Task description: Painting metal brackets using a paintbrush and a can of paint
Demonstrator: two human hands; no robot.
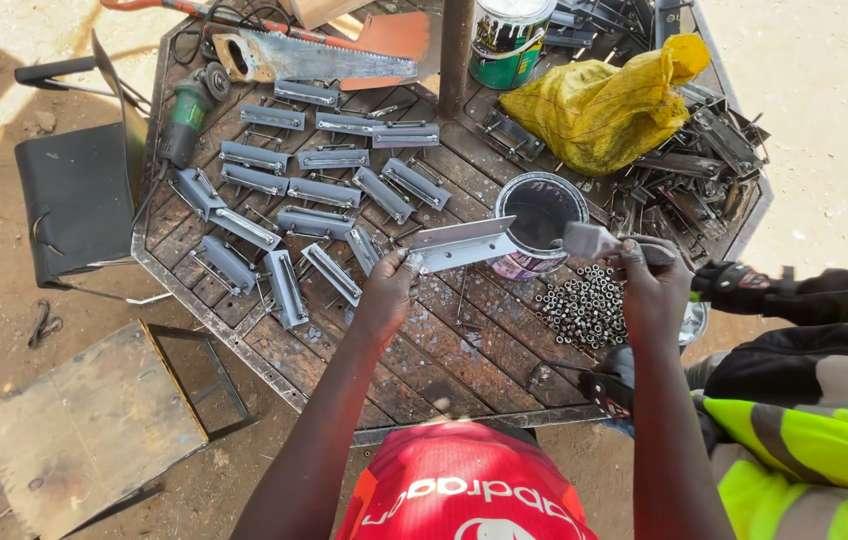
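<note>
My left hand (387,293) grips one end of a grey-painted metal bracket (464,243), held level over the round metal table (444,370). My right hand (651,285) holds a paintbrush (594,240) whose grey-loaded bristles sit beside the rim of an open paint tin (541,222), close to the bracket's far end. Just below the tin lies a heap of small metal nuts (584,305).
Several painted brackets (314,190) lie in rows on the table's left half. Unpainted dark brackets (694,170), a yellow bag (599,105), a second tin (507,40), a handsaw (304,58) and an angle grinder (187,115) ring the back. Another person in a hi-vis jacket (814,400) sits at right.
</note>
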